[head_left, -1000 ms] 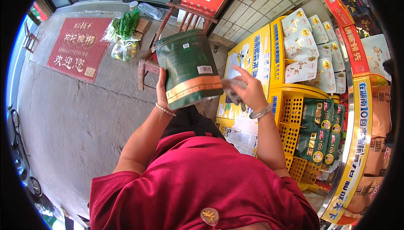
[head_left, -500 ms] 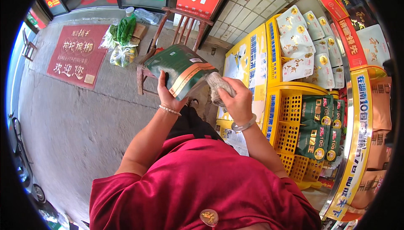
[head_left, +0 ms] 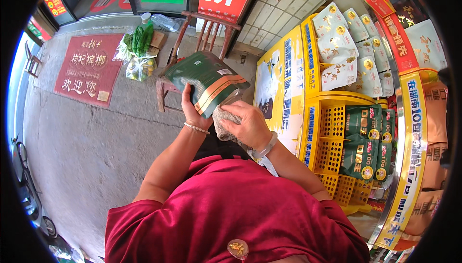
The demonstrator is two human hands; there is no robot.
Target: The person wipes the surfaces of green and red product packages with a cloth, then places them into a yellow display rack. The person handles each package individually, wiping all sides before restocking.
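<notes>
My left hand (head_left: 192,111) grips a dark green packet (head_left: 207,80) with orange and cream stripes, tilted flat in front of my chest. My right hand (head_left: 248,125) presses a grey cloth (head_left: 222,121) against the packet's lower edge. A bead bracelet circles my left wrist and a pale bangle sits on my right. My red shirt fills the lower picture.
A yellow display rack (head_left: 332,138) on the right holds green packets (head_left: 368,142) below and white packets (head_left: 344,46) above. A wooden chair (head_left: 192,36) stands ahead, bags of vegetables (head_left: 139,51) beside it. A red mat (head_left: 89,68) lies on the concrete floor at left.
The packet has come down from upright to a flat tilt near my chest. My right hand, with the cloth, has moved from beside the rack onto the packet's lower edge.
</notes>
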